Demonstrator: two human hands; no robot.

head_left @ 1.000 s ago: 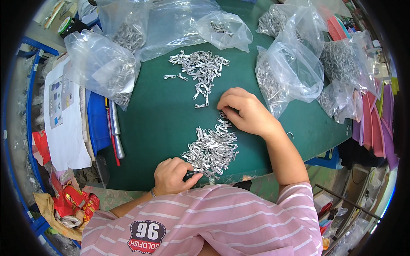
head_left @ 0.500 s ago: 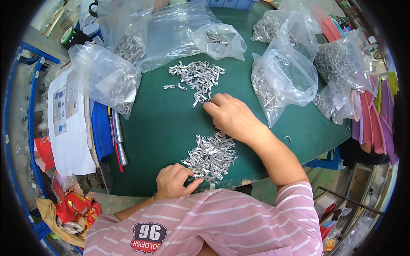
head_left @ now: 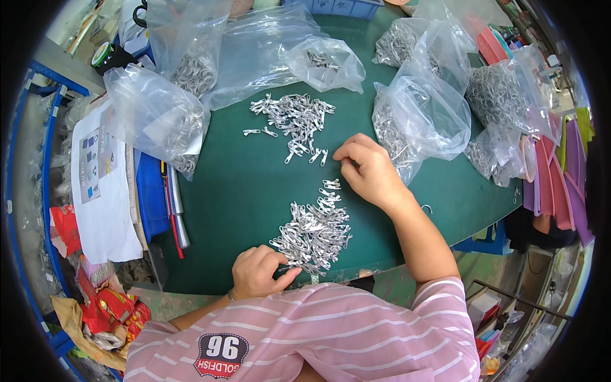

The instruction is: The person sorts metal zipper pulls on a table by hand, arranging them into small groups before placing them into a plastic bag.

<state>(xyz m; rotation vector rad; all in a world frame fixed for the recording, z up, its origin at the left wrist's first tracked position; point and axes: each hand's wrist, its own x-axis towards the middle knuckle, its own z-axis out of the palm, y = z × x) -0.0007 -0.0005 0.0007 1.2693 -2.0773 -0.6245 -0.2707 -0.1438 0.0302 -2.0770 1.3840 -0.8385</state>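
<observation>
Two piles of small silver metal pieces, each with a loop at one end, lie on the green table. The near pile (head_left: 312,235) lies close to the table's front edge; a short line of pieces (head_left: 330,191) trails from its far end. My left hand (head_left: 258,270) rests beside this pile, fingers loosely bent and thumb apart, the thumb tip at its edge. Farther off spreads the far pile (head_left: 296,114). My right hand (head_left: 368,169) hovers right of two loose pieces (head_left: 318,156), fingers bent, with nothing visible between index finger and thumb.
Clear plastic bags of metal parts stand at the left (head_left: 184,130) and right (head_left: 398,130). A flatter bag (head_left: 328,63) lies behind the far pile. Pens (head_left: 175,210) and a blue tray (head_left: 153,197) line the left side. A small hook (head_left: 427,208) lies at right.
My right hand has moved right and slightly back from the far pile's near end. Two loose pieces and the line above the near pile are now uncovered. My left hand stays put.
</observation>
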